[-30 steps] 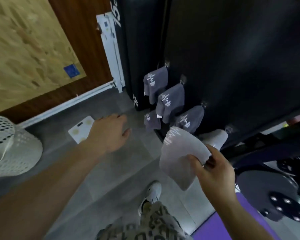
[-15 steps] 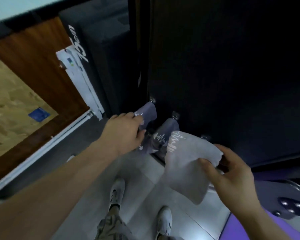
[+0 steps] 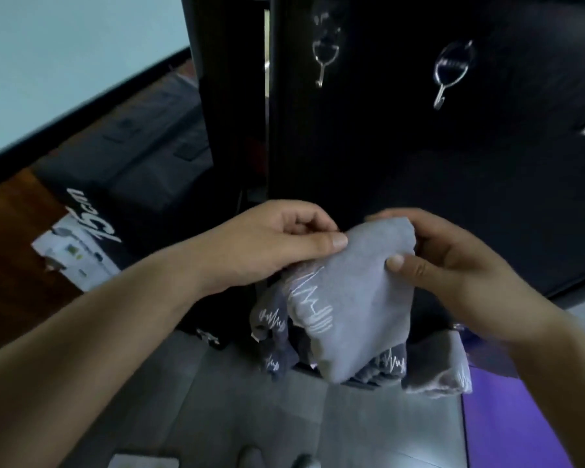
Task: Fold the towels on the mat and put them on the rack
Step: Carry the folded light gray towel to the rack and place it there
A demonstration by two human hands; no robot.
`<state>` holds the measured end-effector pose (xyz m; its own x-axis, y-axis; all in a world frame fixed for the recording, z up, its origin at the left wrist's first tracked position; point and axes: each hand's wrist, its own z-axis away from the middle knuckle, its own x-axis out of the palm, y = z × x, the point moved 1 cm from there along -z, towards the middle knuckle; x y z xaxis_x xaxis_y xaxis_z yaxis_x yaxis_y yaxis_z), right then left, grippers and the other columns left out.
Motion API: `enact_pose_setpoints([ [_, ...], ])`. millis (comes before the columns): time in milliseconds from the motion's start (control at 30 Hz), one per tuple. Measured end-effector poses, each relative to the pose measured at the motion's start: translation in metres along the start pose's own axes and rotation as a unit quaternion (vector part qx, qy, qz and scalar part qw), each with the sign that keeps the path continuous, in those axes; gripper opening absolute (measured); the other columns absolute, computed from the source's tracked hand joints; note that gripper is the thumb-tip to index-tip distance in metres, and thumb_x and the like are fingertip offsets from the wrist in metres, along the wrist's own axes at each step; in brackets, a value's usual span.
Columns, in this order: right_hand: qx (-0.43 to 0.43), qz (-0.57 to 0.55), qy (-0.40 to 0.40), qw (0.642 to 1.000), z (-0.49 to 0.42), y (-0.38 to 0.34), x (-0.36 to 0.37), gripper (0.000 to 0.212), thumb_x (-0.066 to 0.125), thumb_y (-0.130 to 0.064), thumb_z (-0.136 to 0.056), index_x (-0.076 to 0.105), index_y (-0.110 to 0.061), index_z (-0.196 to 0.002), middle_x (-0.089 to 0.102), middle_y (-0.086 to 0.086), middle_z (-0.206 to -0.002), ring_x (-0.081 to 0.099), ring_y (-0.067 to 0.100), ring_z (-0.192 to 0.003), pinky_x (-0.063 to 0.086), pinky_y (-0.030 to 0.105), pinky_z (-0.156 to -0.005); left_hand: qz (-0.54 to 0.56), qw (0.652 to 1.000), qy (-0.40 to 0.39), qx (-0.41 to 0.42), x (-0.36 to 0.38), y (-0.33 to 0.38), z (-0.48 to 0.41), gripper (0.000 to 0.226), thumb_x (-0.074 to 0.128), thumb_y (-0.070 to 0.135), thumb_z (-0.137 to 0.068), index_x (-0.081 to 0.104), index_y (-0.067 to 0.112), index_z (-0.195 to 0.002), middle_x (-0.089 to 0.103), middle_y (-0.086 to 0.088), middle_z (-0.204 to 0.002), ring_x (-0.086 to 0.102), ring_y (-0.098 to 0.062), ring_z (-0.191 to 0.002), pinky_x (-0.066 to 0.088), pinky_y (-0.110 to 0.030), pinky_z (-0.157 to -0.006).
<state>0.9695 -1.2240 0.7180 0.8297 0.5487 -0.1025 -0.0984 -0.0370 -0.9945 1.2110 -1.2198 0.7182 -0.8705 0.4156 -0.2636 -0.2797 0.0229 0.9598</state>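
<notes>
The left hand (image 3: 267,244) has moved onto the towel (image 3: 355,298), joining the right hand (image 3: 453,265). Both pinch its top edge. Hooks (image 3: 448,74) sit above the hands, hung towels (image 3: 274,325) below.

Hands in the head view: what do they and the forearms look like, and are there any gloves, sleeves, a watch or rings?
The left hand and right hand are bare: no gloves and no rings that show. The left forearm and right forearm are uncovered to the frame edge, with no sleeve, watch or band in view. The thumbnails look short and unpainted. The picture is soft, so finer marks cannot be told.
</notes>
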Motion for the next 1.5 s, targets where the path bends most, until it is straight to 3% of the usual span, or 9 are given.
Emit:
enact_pose_setpoints([
  [133,-0.051,-0.033,-0.037,0.997,-0.027,-0.034,0.006,0.035,0.062,-0.015,-0.094,0.064,-0.02,-0.129,0.067,0.019,-0.119,0.067,0.029,-0.109,0.056,0.035,-0.089,0.047,0.998,-0.006,0.052,-0.035,0.023,-0.004,0.018,0.071,0.035,-0.087,0.072,0.017,-0.088,0.072,-0.001,-0.088,0.066,-0.008,-0.082,0.051,-0.018,-0.075],
  [200,-0.067,-0.025,-0.056,0.996,-0.038,-0.052,0.007,0.04,0.059,-0.016,-0.092,0.062,-0.017,-0.131,0.066,0.019,-0.123,0.065,0.03,-0.113,0.055,0.037,-0.092,0.041,0.996,0.017,0.082,-0.053,0.031,-0.008,0.018,0.077,0.028,-0.083,0.072,0.02,-0.098,0.072,-0.005,-0.116,0.066,-0.007,-0.107,0.053,-0.023,-0.091],
  [333,-0.089,-0.026,-0.115,0.989,-0.059,-0.08,0.018,0.043,0.051,-0.007,-0.094,0.055,-0.005,-0.137,0.062,0.018,-0.133,0.061,0.034,-0.124,0.052,0.042,-0.1,0.092,0.989,-0.083,0.081,-0.077,0.047,-0.017,0.084,0.084,0.029,-0.073,0.044,0.018,-0.147,0.057,-0.005,-0.145,0.053,-0.021,-0.136,0.044,-0.041,-0.111],
  [500,-0.087,-0.043,-0.071,0.993,-0.077,-0.091,0.017,0.042,0.055,-0.007,-0.095,0.056,-0.009,-0.137,0.064,0.024,-0.126,0.065,0.034,-0.115,0.054,0.038,-0.093,0.125,0.984,-0.119,0.035,-0.085,0.05,-0.03,0.082,0.085,0.053,-0.07,0.06,0.013,-0.137,0.063,-0.018,-0.134,0.06,-0.034,-0.126,0.048,-0.049,-0.105],
  [600,-0.071,-0.034,-0.062,0.995,-0.083,-0.09,0.014,0.041,0.06,-0.009,-0.093,0.059,-0.012,-0.134,0.067,0.022,-0.121,0.067,0.032,-0.112,0.056,0.037,-0.091,0.148,0.981,-0.126,0.017,-0.091,0.048,-0.032,0.065,0.084,0.053,-0.071,0.071,0.015,-0.121,0.07,-0.014,-0.122,0.066,-0.03,-0.116,0.053,-0.038,-0.095],
  [767,-0.054,-0.038,-0.04,0.997,-0.094,-0.085,0.008,0.039,0.058,-0.01,-0.092,0.06,-0.011,-0.132,0.064,0.027,-0.124,0.065,0.038,-0.116,0.054,0.047,-0.099,0.098,0.992,-0.079,0.011,-0.098,0.041,-0.043,0.074,0.082,0.054,-0.074,0.066,0.003,-0.124,0.069,-0.018,-0.123,0.066,-0.034,-0.116,0.049,-0.044,-0.099],
  [1233,-0.083,-0.048,-0.015,0.995,-0.107,-0.078,-0.002,0.026,0.07,-0.011,-0.088,0.055,-0.013,-0.109,0.067,0.019,-0.092,0.066,0.036,-0.086,0.055,0.041,-0.08,0.061,0.994,-0.086,0.037,-0.114,0.043,-0.048,0.048,0.085,0.039,-0.074,0.072,0.02,-0.117,0.073,-0.007,-0.119,0.07,-0.025,-0.111,0.055,-0.031,-0.089],
  [1400,-0.135,-0.011,0.05,0.99,-0.107,-0.069,-0.006,0.018,0.068,-0.012,-0.094,0.053,-0.023,-0.092,0.054,0.018,-0.085,0.048,0.035,-0.078,0.038,0.05,-0.073,0.139,0.987,0.049,0.065,-0.119,0.038,-0.05,0.021,0.068,0.025,-0.085,0.058,0.013,-0.099,0.063,-0.002,-0.087,0.061,-0.013,-0.079,0.052,-0.025,-0.071],
  [1500,-0.186,0.03,0.09,0.978,-0.108,-0.067,0.001,0.023,0.06,-0.001,-0.097,0.063,-0.024,-0.096,0.065,0.006,-0.086,0.061,0.023,-0.08,0.049,0.034,-0.074,0.196,0.967,0.109,0.122,-0.118,0.04,-0.051,0.009,0.06,0.013,-0.092,0.053,0.017,-0.098,0.064,0.005,-0.08,0.061,-0.006,-0.069,0.052,-0.018,-0.062],
])
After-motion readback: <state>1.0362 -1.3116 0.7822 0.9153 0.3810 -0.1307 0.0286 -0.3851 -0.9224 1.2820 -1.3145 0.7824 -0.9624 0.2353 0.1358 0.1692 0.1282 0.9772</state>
